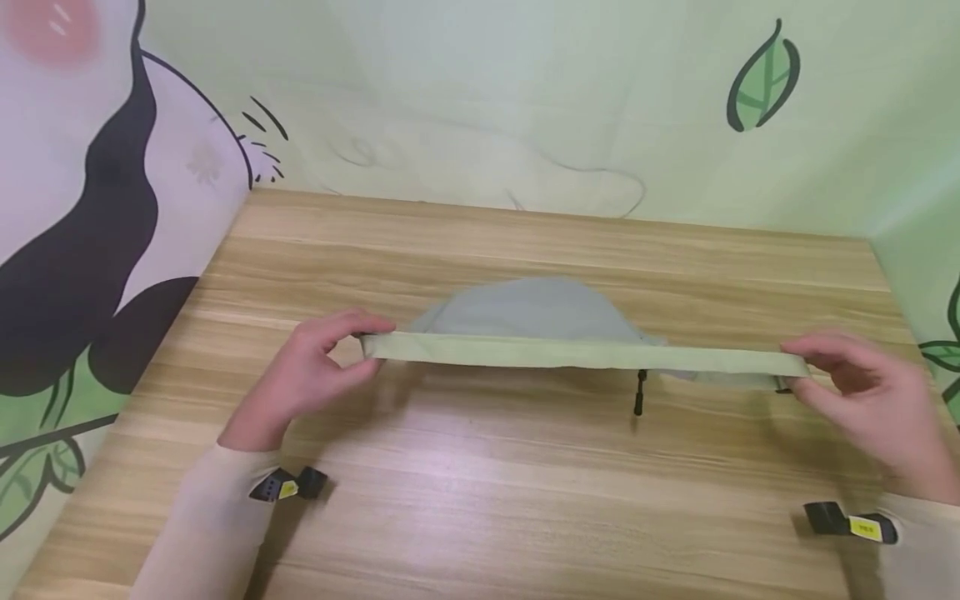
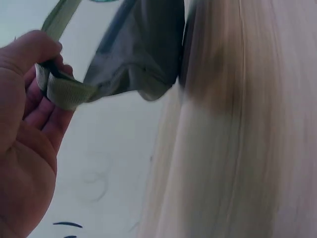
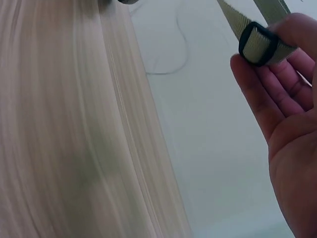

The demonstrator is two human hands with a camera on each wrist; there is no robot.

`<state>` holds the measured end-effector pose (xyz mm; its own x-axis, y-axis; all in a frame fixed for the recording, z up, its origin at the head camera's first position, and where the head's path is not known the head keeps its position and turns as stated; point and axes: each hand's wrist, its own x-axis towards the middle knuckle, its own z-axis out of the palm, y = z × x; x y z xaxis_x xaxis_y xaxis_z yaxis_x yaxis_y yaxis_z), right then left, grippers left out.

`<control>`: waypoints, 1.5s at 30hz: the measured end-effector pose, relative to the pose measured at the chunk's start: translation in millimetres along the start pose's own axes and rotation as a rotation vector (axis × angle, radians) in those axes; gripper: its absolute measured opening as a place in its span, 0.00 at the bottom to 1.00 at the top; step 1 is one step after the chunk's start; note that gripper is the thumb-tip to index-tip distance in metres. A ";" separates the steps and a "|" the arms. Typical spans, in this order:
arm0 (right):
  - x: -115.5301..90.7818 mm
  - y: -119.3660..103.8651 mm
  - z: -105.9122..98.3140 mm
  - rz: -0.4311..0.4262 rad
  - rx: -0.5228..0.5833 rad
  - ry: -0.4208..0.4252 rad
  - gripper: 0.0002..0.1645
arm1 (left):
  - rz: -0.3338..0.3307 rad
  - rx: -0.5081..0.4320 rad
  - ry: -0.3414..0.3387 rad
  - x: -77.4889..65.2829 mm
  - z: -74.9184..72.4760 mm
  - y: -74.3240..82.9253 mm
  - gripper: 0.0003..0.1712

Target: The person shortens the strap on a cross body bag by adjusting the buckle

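Observation:
A pale green webbing strap [image 1: 525, 352] is stretched level between both hands. My left hand [image 1: 315, 362] pinches its left end with thumb and fingers; in the left wrist view the strap folds back there toward the grey cloth. On the right, my right hand [image 1: 877, 400] grips the other end, where a black slider buckle [image 3: 257, 43] shows beside the fingertips. Behind the strap bulges a grey fabric bag [image 1: 540, 308], its lower part hidden by the strap in the head view. A black zipper pull [image 1: 640, 393] dangles below the strap, right of the middle.
A wood-grain table [image 1: 480, 500] spreads beneath the hands. Its far edge meets a pale green wall [image 1: 465, 100] with a leaf drawing, and a panda picture [image 1: 112, 217] covers the wall at the left. Dark camera mounts [image 1: 288, 485] sit on both sleeved wrists.

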<state>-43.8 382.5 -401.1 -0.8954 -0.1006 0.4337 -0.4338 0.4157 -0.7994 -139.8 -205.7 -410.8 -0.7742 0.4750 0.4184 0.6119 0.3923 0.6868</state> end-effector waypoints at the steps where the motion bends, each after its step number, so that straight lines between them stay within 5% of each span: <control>1: -0.6 -2.2 -0.8 0.022 0.020 0.007 0.28 | -0.007 -0.012 -0.008 0.4 -0.4 -1.1 0.25; 7: 1.3 -8.7 0.0 0.019 0.169 0.016 0.30 | -0.021 0.009 -0.060 5.7 2.1 -4.6 0.24; 12: 9.7 -11.6 7.8 -0.051 0.056 -0.059 0.30 | -0.059 0.072 -0.070 8.3 4.0 -2.9 0.22; 20: 13.5 -14.5 20.0 0.029 0.266 -0.176 0.29 | -0.189 0.004 -0.096 5.9 6.2 -0.4 0.17; 24: 12.3 -15.3 25.8 0.090 0.127 -0.196 0.28 | -0.244 -0.016 -0.110 3.2 8.6 -4.1 0.17; 32: 13.6 -10.6 25.6 0.141 -0.220 -0.227 0.23 | -0.233 -0.002 -0.088 3.0 6.4 -9.1 0.17; 45: 8.0 12.2 8.2 0.151 -0.155 -0.267 0.23 | -0.261 0.037 -0.252 4.0 1.6 -12.7 0.17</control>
<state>-57.1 379.4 -410.8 -0.9519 -0.2516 0.1748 -0.2922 0.5741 -0.7649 -150.4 -207.5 -418.8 -0.8435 0.5326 0.0693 0.4083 0.5521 0.7270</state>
